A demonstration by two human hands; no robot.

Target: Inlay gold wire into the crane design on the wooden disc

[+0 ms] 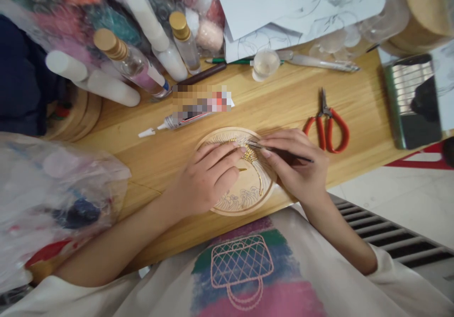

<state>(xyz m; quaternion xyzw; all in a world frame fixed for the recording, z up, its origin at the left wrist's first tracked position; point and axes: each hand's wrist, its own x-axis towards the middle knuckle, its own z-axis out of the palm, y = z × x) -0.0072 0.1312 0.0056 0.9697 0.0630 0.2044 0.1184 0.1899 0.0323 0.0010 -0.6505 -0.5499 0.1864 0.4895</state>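
A round pale wooden plate (244, 177) with drawn wave lines lies near the table's front edge. Gold wire (260, 184) is laid along part of its drawing, densest around its upper middle. My left hand (213, 175) rests on the plate's left side, fingers stretched out, fingertips beside the gold wire. My right hand (301, 163) is closed around slim dark tweezers (289, 155), whose silvery tip touches down near the wire, close to my left fingertips. My left hand covers part of the plate.
Red-handled pliers (329, 123) lie right of the plate. Behind it are an uncapped glue tube (198, 111), its white cap (146, 133), a small cup (266, 64) and a pen (322, 63). Bottles (131, 66) stand back left, a phone (413, 101) right, a plastic bag (71, 189) left.
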